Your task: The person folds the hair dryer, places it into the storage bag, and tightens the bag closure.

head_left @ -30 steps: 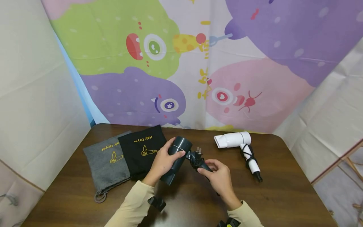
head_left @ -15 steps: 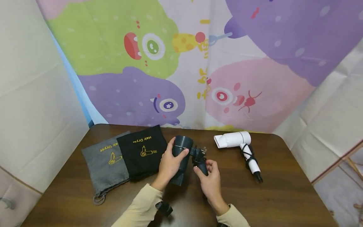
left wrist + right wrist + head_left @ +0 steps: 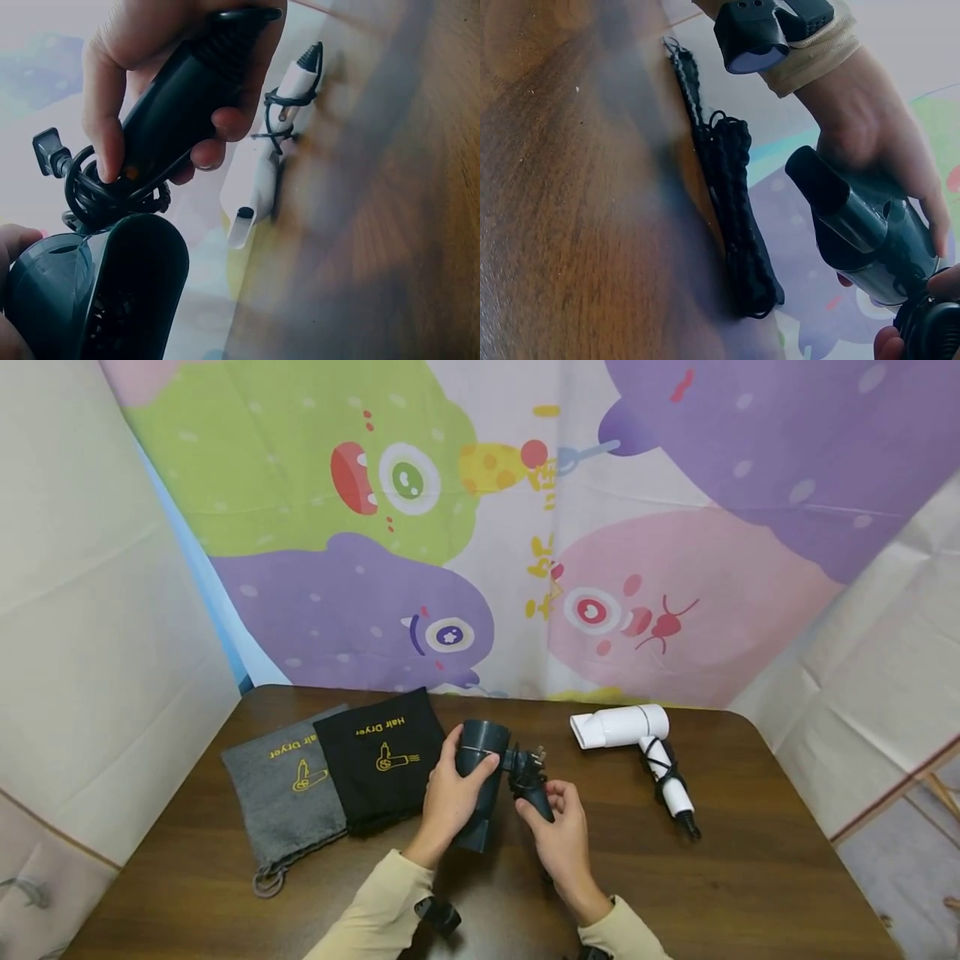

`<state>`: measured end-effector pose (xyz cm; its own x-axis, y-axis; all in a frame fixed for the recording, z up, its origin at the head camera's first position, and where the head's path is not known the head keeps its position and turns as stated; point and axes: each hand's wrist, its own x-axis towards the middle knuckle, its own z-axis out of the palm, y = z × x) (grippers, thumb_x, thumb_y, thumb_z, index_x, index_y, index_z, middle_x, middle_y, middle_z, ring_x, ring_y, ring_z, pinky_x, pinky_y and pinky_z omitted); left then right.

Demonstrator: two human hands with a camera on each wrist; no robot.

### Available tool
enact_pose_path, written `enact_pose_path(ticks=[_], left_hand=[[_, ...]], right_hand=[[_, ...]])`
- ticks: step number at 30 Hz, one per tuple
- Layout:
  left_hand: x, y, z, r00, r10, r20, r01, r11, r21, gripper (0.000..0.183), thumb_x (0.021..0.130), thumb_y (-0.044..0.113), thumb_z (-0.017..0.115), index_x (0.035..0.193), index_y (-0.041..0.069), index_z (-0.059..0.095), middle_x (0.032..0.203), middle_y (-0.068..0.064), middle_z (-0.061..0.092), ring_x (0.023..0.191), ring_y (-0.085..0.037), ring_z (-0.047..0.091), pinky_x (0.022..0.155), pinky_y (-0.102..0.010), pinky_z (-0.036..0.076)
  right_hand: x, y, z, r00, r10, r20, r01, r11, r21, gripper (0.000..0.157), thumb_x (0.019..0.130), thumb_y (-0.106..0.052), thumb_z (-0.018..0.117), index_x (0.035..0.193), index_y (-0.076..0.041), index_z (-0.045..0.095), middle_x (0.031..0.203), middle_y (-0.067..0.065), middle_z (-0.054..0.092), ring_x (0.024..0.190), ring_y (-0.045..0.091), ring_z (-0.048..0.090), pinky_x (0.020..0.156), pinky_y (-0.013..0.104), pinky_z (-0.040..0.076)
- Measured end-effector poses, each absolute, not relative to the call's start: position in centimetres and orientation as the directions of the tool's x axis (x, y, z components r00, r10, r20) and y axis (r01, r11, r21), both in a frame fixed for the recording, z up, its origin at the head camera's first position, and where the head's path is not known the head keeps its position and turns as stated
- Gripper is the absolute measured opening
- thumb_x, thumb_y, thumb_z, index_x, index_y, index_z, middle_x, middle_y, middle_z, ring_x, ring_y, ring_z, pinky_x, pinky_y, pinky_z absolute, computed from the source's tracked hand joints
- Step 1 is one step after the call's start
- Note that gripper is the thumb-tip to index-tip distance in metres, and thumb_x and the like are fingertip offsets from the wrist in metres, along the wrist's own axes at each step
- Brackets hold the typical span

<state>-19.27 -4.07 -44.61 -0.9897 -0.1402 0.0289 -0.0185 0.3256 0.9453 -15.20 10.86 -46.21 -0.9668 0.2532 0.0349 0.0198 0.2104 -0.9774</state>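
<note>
Between both hands is a dark green hair dryer (image 3: 480, 793), held above the table with its nozzle pointing toward the person. My left hand (image 3: 452, 793) grips the barrel, thumb across its upper side. The fingers of my right hand (image 3: 558, 831) curl round the handle (image 3: 176, 112), which stands at an angle to the barrel. A black cord (image 3: 94, 187) is wound round the handle close to the hinge, its plug (image 3: 51, 152) sticking out. In the right wrist view the nozzle (image 3: 817, 180) shows an oval mouth.
A white hair dryer (image 3: 622, 727) with its cord wrapped on the handle lies at the right. At the left, a black drawstring pouch (image 3: 378, 764) marked "Hair Dryer" overlaps a grey one (image 3: 281, 802). A cartoon-printed cloth (image 3: 510, 527) hangs behind the brown table (image 3: 720, 902).
Since a second ago the dark green dryer has turned more upright and the right hand has come left with the handle. Over the last half second the hands barely moved; the view shifted slightly.
</note>
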Motion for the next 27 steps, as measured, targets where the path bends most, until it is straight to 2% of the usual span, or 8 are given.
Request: enact_pose_path(ticks=[8,13,21,27], left_hand=[[-19.2,-4.0,-44.3,-0.988,-0.152,0.025,-0.025,0.318,0.948,0.073,0.088,0.045,0.067,0.15,0.025,0.034,0.117,-0.019,0.065,0.083,-0.027,0.069,0.064,-0.037,0.054],[-19.2,-3.8,-44.0,-0.986,-0.166,0.037,-0.02,0.329,0.944,0.074,0.086,0.046,0.068,0.15,0.029,0.034,0.112,-0.018,0.068,0.08,-0.025,0.068,0.062,-0.035,0.052],[-18.8,-3.1,-44.0,-0.979,-0.194,0.057,-0.007,0.312,0.95,0.073,0.087,0.05,0.066,0.15,0.032,0.034,0.109,-0.017,0.068,0.079,-0.024,0.068,0.061,-0.033,0.05],[-17.9,-0.9,-45.3,-0.959,-0.281,0.043,-0.01,0.184,0.983,0.07,0.09,0.046,0.064,0.15,0.029,0.032,0.112,-0.013,0.067,0.084,-0.022,0.066,0.068,-0.036,0.049]], right_hand=[[-15.3,10.9,-46.0,-0.969,0.246,0.021,0.014,0.14,-0.99,0.035,0.088,-0.011,0.069,0.114,0.003,0.049,0.085,0.012,0.058,0.065,0.018,0.058,0.058,0.026,0.052],[-15.2,10.9,-46.0,-0.964,0.264,0.031,-0.01,0.081,-0.997,0.033,0.091,-0.011,0.066,0.114,0.004,0.049,0.087,0.012,0.058,0.065,0.018,0.062,0.06,0.032,0.056],[-15.1,10.7,-46.1,-0.947,0.317,0.05,-0.03,0.067,-0.997,0.029,0.09,-0.004,0.064,0.113,0.004,0.049,0.087,0.01,0.057,0.063,0.017,0.061,0.059,0.03,0.056],[-14.7,9.6,-46.2,-0.917,0.385,0.102,-0.079,0.077,-0.994,0.03,0.091,-0.003,0.061,0.115,0.004,0.045,0.088,0.012,0.058,0.067,0.011,0.059,0.061,0.022,0.053]])
